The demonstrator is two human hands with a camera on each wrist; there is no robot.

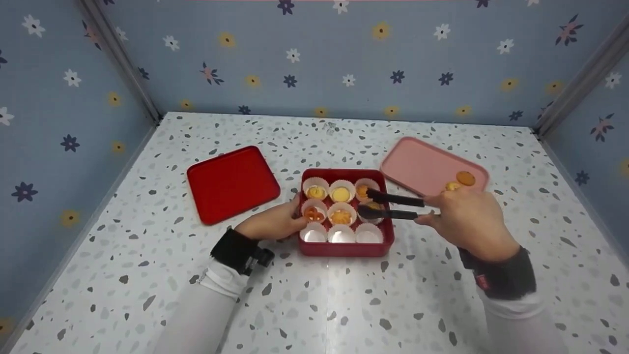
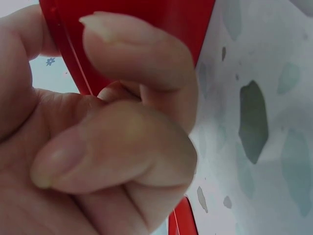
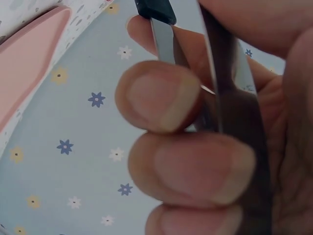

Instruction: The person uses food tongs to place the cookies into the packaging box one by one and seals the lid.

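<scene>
A red box (image 1: pixel 344 250) holds rows of white paper cups. Small cookies or crackers sit in the back and middle cups, among them a pretzel (image 1: pixel 313 214) and a flower-shaped cookie (image 1: pixel 341 217). Nothing shows inside the front-row cups (image 1: pixel 341 235). My left hand (image 1: pixel 276 221) grips the box's left side; its curled fingers (image 2: pixel 132 147) fill the left wrist view. With my right hand (image 1: pixel 469 221) I hold black-tipped tongs (image 1: pixel 400 199), metal in the right wrist view. Their spread tips lie over the right column, around the middle cup's cookie (image 1: pixel 374 207), partly hidden.
A pink tray (image 1: pixel 422 164) stands at the back right, with a round brown cookie (image 1: pixel 465 178) and a yellowish piece (image 1: pixel 452 186) close by my right hand. To the left lies a red tray-like lid (image 1: pixel 233 184). Flowered panels (image 1: pixel 324 64) enclose the speckled table.
</scene>
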